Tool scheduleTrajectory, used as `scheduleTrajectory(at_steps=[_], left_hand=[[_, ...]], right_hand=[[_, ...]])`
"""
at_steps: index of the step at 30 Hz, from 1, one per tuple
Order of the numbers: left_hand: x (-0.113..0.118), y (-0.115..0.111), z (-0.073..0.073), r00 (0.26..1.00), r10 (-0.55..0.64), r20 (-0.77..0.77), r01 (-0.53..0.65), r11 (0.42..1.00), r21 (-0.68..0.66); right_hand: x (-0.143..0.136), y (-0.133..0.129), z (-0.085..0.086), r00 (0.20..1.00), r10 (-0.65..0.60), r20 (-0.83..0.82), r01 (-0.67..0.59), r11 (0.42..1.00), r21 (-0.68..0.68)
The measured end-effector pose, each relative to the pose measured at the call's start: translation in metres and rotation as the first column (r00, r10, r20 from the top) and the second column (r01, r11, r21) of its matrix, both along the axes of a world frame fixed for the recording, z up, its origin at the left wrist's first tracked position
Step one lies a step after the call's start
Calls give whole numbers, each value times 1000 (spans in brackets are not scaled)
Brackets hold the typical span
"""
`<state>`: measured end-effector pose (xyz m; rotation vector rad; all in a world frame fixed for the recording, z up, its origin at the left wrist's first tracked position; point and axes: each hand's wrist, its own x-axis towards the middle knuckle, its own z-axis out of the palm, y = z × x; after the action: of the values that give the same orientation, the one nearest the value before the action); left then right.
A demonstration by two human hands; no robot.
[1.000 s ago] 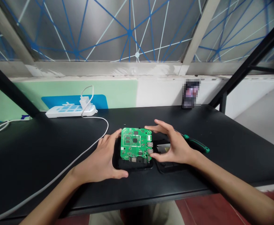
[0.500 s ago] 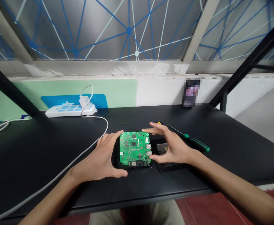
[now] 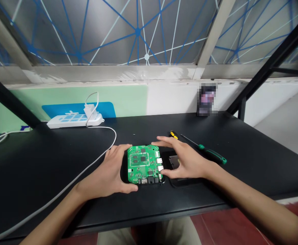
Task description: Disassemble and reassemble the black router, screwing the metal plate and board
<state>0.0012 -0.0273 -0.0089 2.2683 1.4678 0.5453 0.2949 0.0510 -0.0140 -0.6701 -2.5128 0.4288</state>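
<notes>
A green circuit board (image 3: 141, 166) with ports along its right and near edges lies over a black casing near the table's front. My left hand (image 3: 113, 172) curves round the board's left side, fingertips at its far left corner and thumb by the near edge. From the right, my right hand (image 3: 184, 158) spans the board's right edge, thumb at the ports and fingers at the far right corner. Both hands grip the board between fingers and thumb. Partly under my right hand is a black cover with a dark metal plate (image 3: 174, 162).
A green-handled screwdriver (image 3: 213, 155) and a yellow-black tool (image 3: 174, 134) lie beyond my right hand. At the back left stands a white power strip (image 3: 74, 120); its white cable (image 3: 98, 158) crosses near my left arm. A blurred upright object (image 3: 207, 100) leans at the back right.
The board has shifted slightly left and nearer in the view. My right hand has moved a little left with it, uncovering more of the yellow-black tool.
</notes>
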Motion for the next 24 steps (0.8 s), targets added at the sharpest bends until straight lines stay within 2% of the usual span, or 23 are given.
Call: scheduleTrajectory(at_steps=[6,15,24], left_hand=[[-1,1,-4,999,-38,-8,39,998,42],[0,2,1,999,-39,-6,39,996,84],[2,2,0,999,-46,-23,47,999,25]], right_hand=[[0,-1,2,999,-6,45,11,993,-113],[2,0,2,997,23,70,-16,995,-98],[2,2,4,994,21,109,-8,992,-123]])
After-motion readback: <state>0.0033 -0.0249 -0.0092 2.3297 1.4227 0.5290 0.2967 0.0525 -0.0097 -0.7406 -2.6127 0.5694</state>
